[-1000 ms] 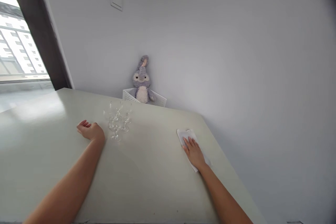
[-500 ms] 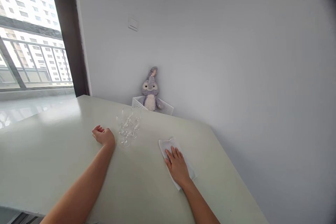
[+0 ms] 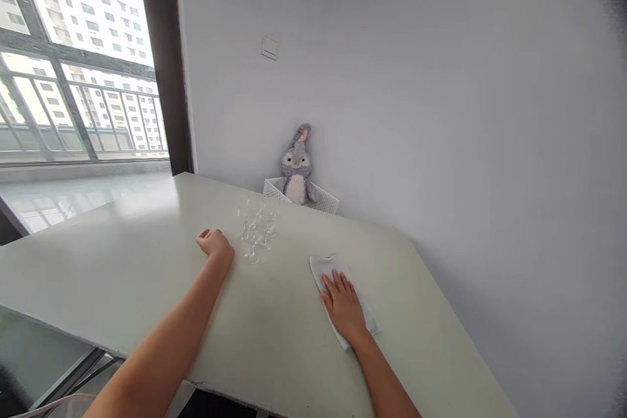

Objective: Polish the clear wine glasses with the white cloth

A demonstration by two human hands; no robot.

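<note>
My right hand [image 3: 344,304] lies flat, fingers stretched out, on a folded white cloth [image 3: 321,266] on the tabletop. The cloth's far end and side edges show around the hand. Further left, my left hand [image 3: 214,243] rests on the table with its fingers curled in; nothing shows in it. Just right of that wrist stands a tight group of several clear stemmed glasses [image 3: 258,228], upright and apart from both hands. Being see-through, they overlap and are hard to tell apart.
Both arms rest over a pale table [image 3: 274,339], whose near edge shows at the bottom. Behind it, a grey plush rabbit [image 3: 296,166] sits in a white perforated basket [image 3: 326,201] against the wall. A tall window [image 3: 83,78] is at the left.
The view has turned left, so everything sits further right and more of the window and near table edge shows. My left fingers look more tucked in. My right hand stays flat on the cloth.
</note>
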